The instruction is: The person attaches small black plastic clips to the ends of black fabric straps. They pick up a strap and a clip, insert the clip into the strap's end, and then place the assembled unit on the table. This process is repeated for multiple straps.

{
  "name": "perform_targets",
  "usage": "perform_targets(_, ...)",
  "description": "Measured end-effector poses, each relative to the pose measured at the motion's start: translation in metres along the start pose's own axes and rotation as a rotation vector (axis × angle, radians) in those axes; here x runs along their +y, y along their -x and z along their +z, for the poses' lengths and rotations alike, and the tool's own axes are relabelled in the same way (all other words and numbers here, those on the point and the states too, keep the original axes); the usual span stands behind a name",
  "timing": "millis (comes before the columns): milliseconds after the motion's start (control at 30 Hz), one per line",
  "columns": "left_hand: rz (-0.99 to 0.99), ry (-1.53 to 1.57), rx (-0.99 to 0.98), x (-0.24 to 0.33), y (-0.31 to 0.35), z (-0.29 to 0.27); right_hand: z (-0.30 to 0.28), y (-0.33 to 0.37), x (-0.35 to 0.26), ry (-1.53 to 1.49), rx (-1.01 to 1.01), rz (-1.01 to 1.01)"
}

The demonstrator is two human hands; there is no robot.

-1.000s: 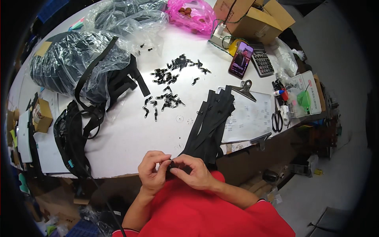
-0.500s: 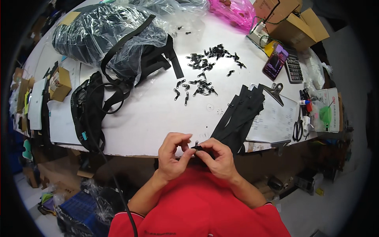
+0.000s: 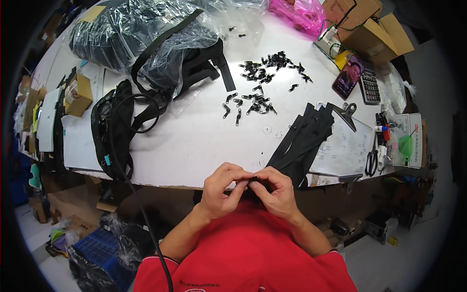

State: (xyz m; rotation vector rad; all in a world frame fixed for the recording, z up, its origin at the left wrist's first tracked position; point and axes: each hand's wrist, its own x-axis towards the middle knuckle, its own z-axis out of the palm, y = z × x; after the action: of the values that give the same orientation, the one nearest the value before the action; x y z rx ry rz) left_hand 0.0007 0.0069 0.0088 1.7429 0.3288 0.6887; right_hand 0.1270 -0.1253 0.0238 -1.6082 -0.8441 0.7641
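At the table's front edge, both hands meet in front of the red shirt with fingertips almost touching. My left hand (image 3: pixel 224 191) is closed in a pinch, thumb and forefinger at the end of a black zipper (image 3: pixel 253 180). My right hand (image 3: pixel 276 192) pinches the same zipper from the other side. Only a small dark bit shows between the fingers; any slider on it is hidden. Just beyond my right hand lies a bundle of black zipper strips (image 3: pixel 302 141). Farther off are loose black zipper sliders with pulls, in a nearer pile (image 3: pixel 258 103) and a farther pile (image 3: pixel 277 60).
Black bags in clear plastic (image 3: pixel 131 46) fill the far left, with a black mesh piece (image 3: pixel 113 129) nearer. On the right are a clipboard with papers (image 3: pixel 343 146), scissors (image 3: pixel 371 160), a phone (image 3: pixel 348 78), a calculator (image 3: pixel 369 90) and a cardboard box (image 3: pixel 377 41). A black cable (image 3: pixel 141 214) hangs left.
My left fingers have closed in against the right ones, and the slider pull that stood up between them is now hidden. The table scene has shifted slightly to the right in view.
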Motion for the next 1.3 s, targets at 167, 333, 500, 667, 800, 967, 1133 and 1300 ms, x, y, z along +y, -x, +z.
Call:
perform_targets(167,-0.329,0.402,-0.040,0.003,0.003,-0.003,-0.003,-0.004,-0.004,0.173,0.016,-0.151)
perform_targets(333,-0.354,0.375,-0.012,0.004,0.003,0.001,-0.001,-0.003,0.001,0.154,0.050,-0.159)
perform_targets(500,-0.290,0.300,-0.030,-0.004,0.004,0.003,0.006,0.001,0.007,0.083,0.097,-0.119)
perform_targets(667,-0.413,0.420,0.008,-0.003,0.006,0.007,0.008,0.001,0.011,0.072,0.107,-0.115)
perform_targets(800,-0.316,0.301,0.012,-0.002,0.006,0.009,0.011,0.004,0.016,0.031,0.149,-0.096)
perform_targets(967,-0.252,0.225,0.075,-0.003,0.012,0.015,0.018,0.007,0.017,0.024,0.216,-0.085)
perform_targets(1133,-0.206,0.173,0.112,0.001,0.011,0.018,0.024,0.009,0.017,-0.064,0.287,-0.074)
perform_targets(1300,-0.199,0.155,0.111,-0.002,0.012,0.016,0.010,0.005,0.008,-0.027,0.133,0.007)
